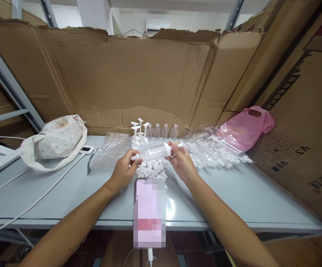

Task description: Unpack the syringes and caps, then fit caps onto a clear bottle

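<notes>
A clear ribbed plastic tube with white ends is held sideways between my two hands, above a pile of small white plastic parts. My left hand pinches its narrow white left tip. My right hand has its fingers closed round the white right end, where a thin white piece sticks out. Behind, several white pump-like pieces stand upright beside a row of clear bottles. A phone, its screen blurred out, lies at the near table edge.
On the grey table, a flat clear bag lies left and a bag of white parts right. A pink bag, a white cloth bag, a small device and cables lie around. Cardboard walls the back.
</notes>
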